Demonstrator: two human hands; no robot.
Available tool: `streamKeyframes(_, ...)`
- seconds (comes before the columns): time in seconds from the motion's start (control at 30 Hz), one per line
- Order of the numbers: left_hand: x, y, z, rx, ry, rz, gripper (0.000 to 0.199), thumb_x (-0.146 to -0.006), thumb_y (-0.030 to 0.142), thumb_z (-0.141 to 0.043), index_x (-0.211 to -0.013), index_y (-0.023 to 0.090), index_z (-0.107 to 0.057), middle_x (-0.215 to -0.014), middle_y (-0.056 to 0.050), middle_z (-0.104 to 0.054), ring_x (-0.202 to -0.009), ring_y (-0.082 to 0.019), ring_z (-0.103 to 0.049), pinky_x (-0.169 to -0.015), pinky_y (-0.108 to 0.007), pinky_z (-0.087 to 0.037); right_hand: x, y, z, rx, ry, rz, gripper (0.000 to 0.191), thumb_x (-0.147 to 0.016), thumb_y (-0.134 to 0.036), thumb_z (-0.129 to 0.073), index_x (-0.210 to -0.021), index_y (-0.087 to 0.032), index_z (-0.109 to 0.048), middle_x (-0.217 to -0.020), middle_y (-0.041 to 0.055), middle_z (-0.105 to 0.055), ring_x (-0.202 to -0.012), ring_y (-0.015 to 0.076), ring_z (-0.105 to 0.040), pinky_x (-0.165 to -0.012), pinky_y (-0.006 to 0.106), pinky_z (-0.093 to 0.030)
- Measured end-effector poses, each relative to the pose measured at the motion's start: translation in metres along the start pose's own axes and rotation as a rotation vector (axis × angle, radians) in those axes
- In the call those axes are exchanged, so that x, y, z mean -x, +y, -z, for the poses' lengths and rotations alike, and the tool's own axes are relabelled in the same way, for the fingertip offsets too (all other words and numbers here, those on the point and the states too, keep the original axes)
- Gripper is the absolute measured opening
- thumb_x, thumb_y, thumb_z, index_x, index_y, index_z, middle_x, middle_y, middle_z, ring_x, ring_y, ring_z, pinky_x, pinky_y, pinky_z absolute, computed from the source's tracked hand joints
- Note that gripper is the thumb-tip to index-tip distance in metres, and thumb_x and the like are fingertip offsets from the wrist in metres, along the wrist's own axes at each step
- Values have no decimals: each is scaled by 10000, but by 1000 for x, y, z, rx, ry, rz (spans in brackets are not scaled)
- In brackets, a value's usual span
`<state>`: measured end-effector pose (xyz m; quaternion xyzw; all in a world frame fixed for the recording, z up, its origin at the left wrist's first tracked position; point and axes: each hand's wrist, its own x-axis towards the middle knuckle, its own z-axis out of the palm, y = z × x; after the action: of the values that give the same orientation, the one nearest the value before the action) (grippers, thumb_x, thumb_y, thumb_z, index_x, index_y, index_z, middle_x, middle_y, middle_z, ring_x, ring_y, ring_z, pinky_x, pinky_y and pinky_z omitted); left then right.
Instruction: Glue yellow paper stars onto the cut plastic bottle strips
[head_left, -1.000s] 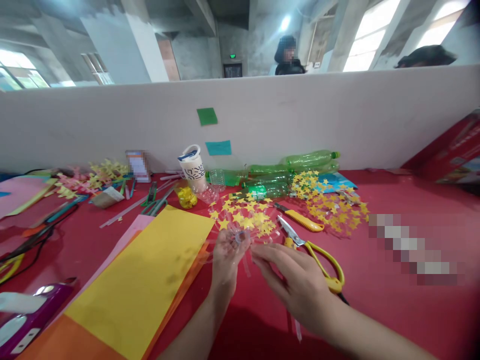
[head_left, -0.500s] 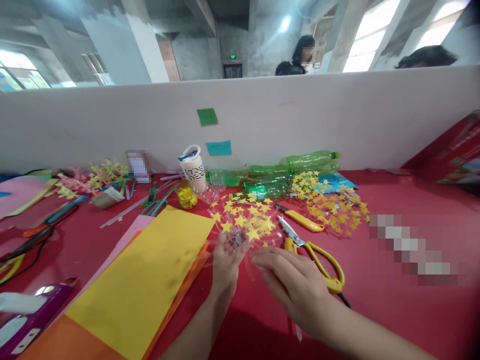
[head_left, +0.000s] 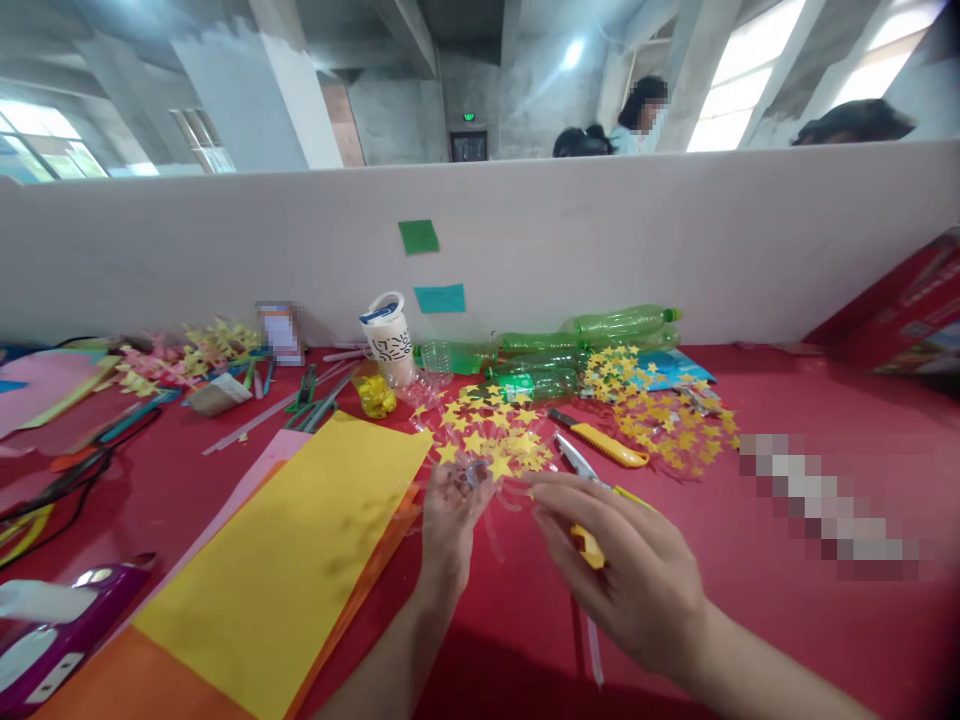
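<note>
My left hand (head_left: 450, 510) is wrapped round the clear bottle-neck end of a cut plastic bottle (head_left: 474, 473). From that neck, clear strips fan out, carrying several yellow paper stars (head_left: 501, 465) on the far side. To the right, my right hand (head_left: 622, 570) hovers with fingers stretched leftward and the thumb lower down, close to the bare clear strips; nothing shows between its fingers. Behind this hand, yellow-handled scissors (head_left: 577, 460) are partly covered. A yellow utility knife (head_left: 607, 442) lies just beyond them.
Yellow paper (head_left: 300, 560) lies over orange and pink sheets at left. Green plastic bottles (head_left: 622, 322), a white cup (head_left: 390, 345) and a second star cluster (head_left: 682, 425) stand or lie toward the white partition (head_left: 225, 250). A purple glue gun (head_left: 82, 620) is at lower left.
My right hand has moved right, away from my left hand, and now covers more of the scissors. My left hand still holds the bottle piece, with its stars shifted slightly left.
</note>
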<state>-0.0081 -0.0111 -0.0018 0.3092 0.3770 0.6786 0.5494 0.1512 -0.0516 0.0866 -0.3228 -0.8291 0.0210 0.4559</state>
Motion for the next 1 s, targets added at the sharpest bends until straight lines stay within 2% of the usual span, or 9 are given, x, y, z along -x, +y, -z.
streamKeyframes(0.1,-1,-1,1,-35,-2,-22,339,-702,225,-738,-920,221,-478,-825,34,-637,-764,-107,-641,-737,-234,-500,-7,7,13,27,27,-31,235,-861,-89,-518,-1060,-206,-563,-894,41,-678,-800,139,-654,-696,237,-520)
streamKeyframes(0.27,-2,0,0,-102,4,-37,294,-713,233,-730,-863,207,-479,-762,40,-641,-715,-109,-642,-771,-264,-497,-8,20,9,126,-174,-53,210,-899,-173,-488,-1096,-202,-554,-812,22,-686,-570,113,-609,-528,226,-449)
streamKeyframes(0.43,-3,-1,-1,-58,20,-32,311,-683,210,-748,-860,210,-492,-761,54,-650,-713,-97,-643,-750,-241,-500,-5,21,-2,125,-145,-40,170,-925,-191,-469,-1063,-192,-569,-798,16,-701,-564,111,-604,-540,227,-423)
streamKeyframes(0.63,-4,-3,1,-44,19,-31,347,-674,197,-757,-878,207,-476,-759,49,-639,-690,-97,-638,-738,-253,-510,-8,19,0,121,-153,31,189,-919,-106,-422,-945,-153,-603,-793,46,-696,-641,129,-634,-555,232,-436)
streamKeyframes(0.77,-2,-2,1,-66,25,-15,354,-686,231,-754,-921,210,-490,-813,29,-648,-735,-103,-642,-741,-242,-505,-7,19,1,135,-160,31,202,-918,-104,-413,-927,-161,-608,-759,31,-687,-612,121,-623,-544,231,-436)
streamKeyframes(0.87,-2,-1,0,-75,35,-22,357,-682,250,-755,-921,210,-493,-806,25,-651,-736,-109,-644,-743,-247,-504,-8,19,1,129,-150,15,182,-926,-140,-432,-977,-162,-605,-736,19,-683,-600,116,-624,-548,227,-451)
streamKeyframes(1.0,-2,0,0,-101,30,-33,333,-676,262,-754,-882,203,-500,-760,34,-635,-720,-120,-646,-742,-266,-508,-9,19,3,127,-127,-12,210,-918,-176,-471,-1103,-162,-569,-820,35,-702,-607,117,-628,-557,234,-468)
